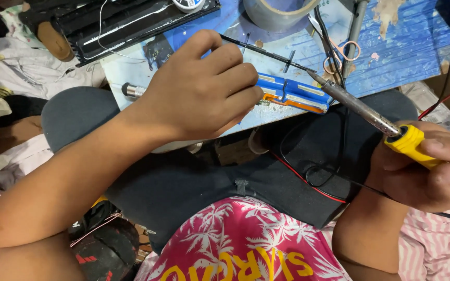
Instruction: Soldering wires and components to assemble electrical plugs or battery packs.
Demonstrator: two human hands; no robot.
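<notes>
While my left hand (199, 86) presses down with curled fingers on the blue battery pack (294, 92), the pack lies at the near edge of the blue board (407, 47) that rests over my knees. It is a long block in smooth blue wrap with pale label strips and an orange strip along its lower side. My fingertips close on its left end, where small metal contacts show. My right hand (433, 166) is closed firmly around the yellow handle of the soldering iron (363, 110); its grey metal shaft slants up to the left, and the tip is just above the right end of the pack. A thin black rod (266, 52) lies on the board behind my fingers. Farther away stands a grey tape roll (277, 13), round and hollow. Red and black wires (313, 177) lie loose on my dark trousers.
</notes>
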